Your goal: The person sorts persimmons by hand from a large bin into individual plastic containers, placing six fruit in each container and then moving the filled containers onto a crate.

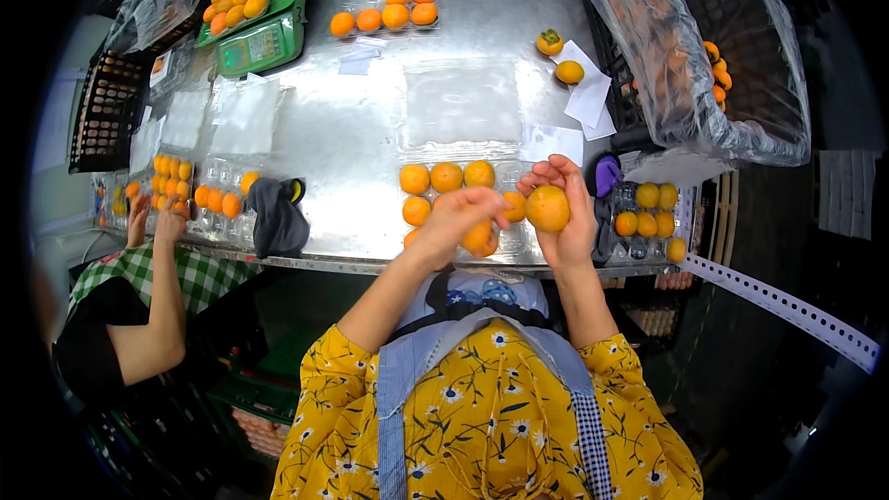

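A clear plastic tray (510,246) with several orange persimmons (446,177) in its cups lies at the table's near edge. My right hand (566,219) holds a persimmon (548,208) in its palm, over the tray's right side. Over the middle of the tray is my left hand (462,219), slightly blurred, with its fingers spread and nothing seen in them; a persimmon (478,237) lies just below its fingers. Part of the tray is hidden by the left hand and forearm. Two loose persimmons (569,72) sit farther back at the right, by white papers (587,107).
At the right stand a plastic-lined crate (750,135) and another fruit tray (635,250). A green scale (257,45) bears a full tray, back left. A dark cloth (278,222) lies left of me. A co-worker's hands (170,222) work over trays at far left.
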Motion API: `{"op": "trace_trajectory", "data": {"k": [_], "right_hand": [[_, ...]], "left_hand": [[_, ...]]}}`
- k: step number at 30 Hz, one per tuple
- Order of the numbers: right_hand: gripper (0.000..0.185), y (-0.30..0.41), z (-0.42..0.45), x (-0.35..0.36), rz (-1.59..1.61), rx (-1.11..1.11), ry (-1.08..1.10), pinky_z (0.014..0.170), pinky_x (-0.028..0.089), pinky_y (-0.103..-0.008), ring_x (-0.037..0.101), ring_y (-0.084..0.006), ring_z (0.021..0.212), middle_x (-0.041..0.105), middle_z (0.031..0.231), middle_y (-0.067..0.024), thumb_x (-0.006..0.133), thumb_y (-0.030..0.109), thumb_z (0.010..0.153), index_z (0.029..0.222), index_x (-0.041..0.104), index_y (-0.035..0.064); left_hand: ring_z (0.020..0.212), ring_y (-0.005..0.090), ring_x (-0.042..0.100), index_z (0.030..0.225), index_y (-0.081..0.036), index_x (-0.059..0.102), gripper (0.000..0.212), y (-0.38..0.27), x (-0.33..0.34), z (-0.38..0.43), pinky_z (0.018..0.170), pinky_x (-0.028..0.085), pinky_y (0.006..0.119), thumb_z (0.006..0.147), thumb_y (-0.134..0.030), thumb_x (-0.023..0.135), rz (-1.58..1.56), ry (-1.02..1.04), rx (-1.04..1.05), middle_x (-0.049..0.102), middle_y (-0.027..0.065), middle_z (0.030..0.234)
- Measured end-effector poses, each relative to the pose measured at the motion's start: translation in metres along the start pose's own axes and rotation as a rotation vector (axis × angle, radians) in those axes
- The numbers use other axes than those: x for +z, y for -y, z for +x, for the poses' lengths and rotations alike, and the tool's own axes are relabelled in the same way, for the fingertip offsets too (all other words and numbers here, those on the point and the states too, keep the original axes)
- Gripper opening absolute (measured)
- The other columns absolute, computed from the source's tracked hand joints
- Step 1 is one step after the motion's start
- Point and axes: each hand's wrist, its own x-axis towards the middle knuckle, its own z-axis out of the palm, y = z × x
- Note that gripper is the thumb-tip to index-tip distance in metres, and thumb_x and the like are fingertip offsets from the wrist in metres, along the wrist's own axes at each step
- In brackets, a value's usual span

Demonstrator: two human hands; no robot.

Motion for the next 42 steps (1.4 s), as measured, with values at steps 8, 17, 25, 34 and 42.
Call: {"op": "trace_trajectory", "data": {"k": [8,17,25,34,42], "right_hand": [[0.028,0.007,-0.004,-0.006,-0.878,-0.315,0.206,0.09,0.039,-0.0292,0.052,-0.0168,0.097,0.051,0.106,-0.0094,0.036,0.019,0.094,0.111,0.049,0.0001],[0.035,0.011,-0.022,-0.015,-0.688,-0.017,0.135,0.076,0.048,-0.0238,0.052,-0.0134,0.097,0.048,0.109,-0.0068,0.059,0.003,0.081,0.115,0.05,-0.0008],[0.028,0.005,-0.028,-0.012,-0.783,-0.118,0.071,0.072,0.048,-0.0227,0.056,-0.0127,0.09,0.054,0.103,-0.0075,0.059,0.004,0.082,0.109,0.052,-0.0008],[0.024,0.027,-0.024,-0.02,-0.723,0.042,0.043,0.063,0.046,-0.0206,0.055,-0.0088,0.073,0.058,0.09,-0.0045,0.06,0.008,0.082,0.105,0.055,-0.0002],[0.051,0.036,-0.027,0.003,-1.344,-0.263,0.233,0.063,0.049,-0.0236,0.057,-0.0176,0.085,0.053,0.103,-0.0094,0.074,0.008,0.064,0.11,0.053,0.0026]], "left_hand": [[0.074,0.0127,0.059,0.102,-0.003,0.052,0.033,0.008,0.034,-0.011,0.061,0.049,0.022,0.074,-0.006,0.069,0.064,-0.156,0.171,0.059,0.0061,0.087],[0.086,0.0125,0.056,0.102,-0.002,0.054,0.047,0.009,0.035,-0.013,0.074,0.046,0.024,0.062,-0.009,0.078,0.787,-0.338,0.546,0.057,0.006,0.089],[0.085,0.0183,0.056,0.101,-0.003,0.058,0.043,0.015,0.039,-0.011,0.073,0.046,0.029,0.062,-0.005,0.075,0.987,-0.33,0.836,0.059,0.0066,0.093],[0.067,0.0112,0.057,0.11,0.001,0.056,0.038,0.017,0.018,-0.009,0.054,0.048,0.021,0.078,-0.017,0.067,-0.062,0.01,0.052,0.059,0.0065,0.091],[0.07,0.0114,0.058,0.11,0.0,0.056,0.038,0.02,0.017,-0.009,0.057,0.048,0.022,0.079,-0.018,0.066,0.077,-0.052,0.077,0.059,0.0058,0.09]]}}
